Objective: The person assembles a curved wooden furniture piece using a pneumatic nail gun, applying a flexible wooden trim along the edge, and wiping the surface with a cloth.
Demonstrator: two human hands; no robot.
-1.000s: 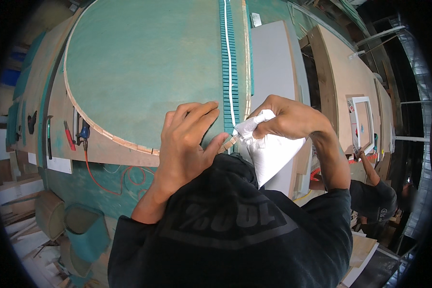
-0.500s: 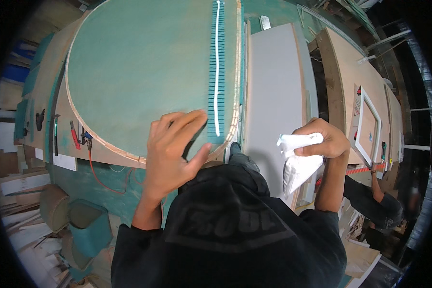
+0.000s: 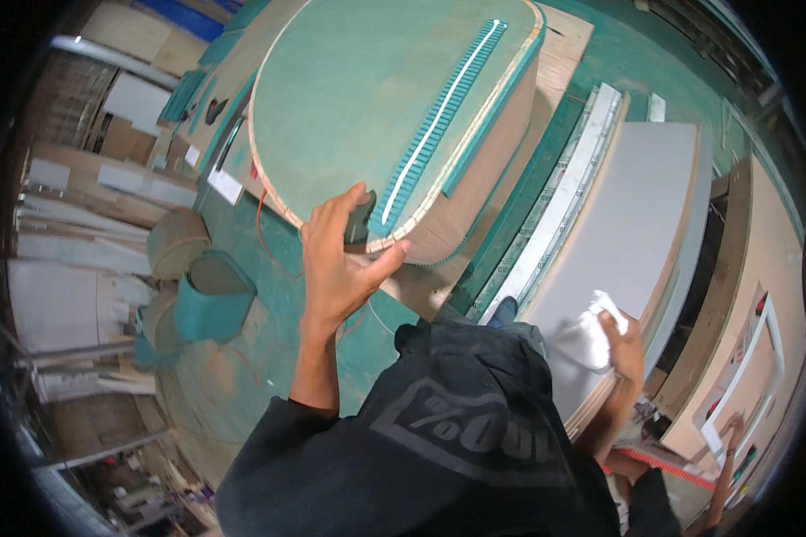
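A slotted teal strip (image 3: 412, 186) with a white bead (image 3: 448, 109) along its length lies on a large green, round-ended panel (image 3: 340, 107). My left hand (image 3: 336, 259) is at the panel's near rim, just left of the strip's near end. Its fingers are spread and it holds nothing. Off to the right, my right hand (image 3: 627, 345) grips a crumpled white plastic squeeze bag (image 3: 587, 338) above a grey board. The bag is slightly blurred, and part of it is covered by my fingers.
The long grey board (image 3: 640, 206) lies right of the panel, beside white-edged boards (image 3: 564, 188). Another person's hand (image 3: 733, 434) touches a white frame (image 3: 721, 412) at far right. Teal curved forms (image 3: 208, 309) stand on the floor at left, near an orange hose (image 3: 264, 228).
My view has swung, so the panel and strip now appear tilted and further off. My left hand has come to the panel's near rim. My right hand still holds the bag, now lower in view.
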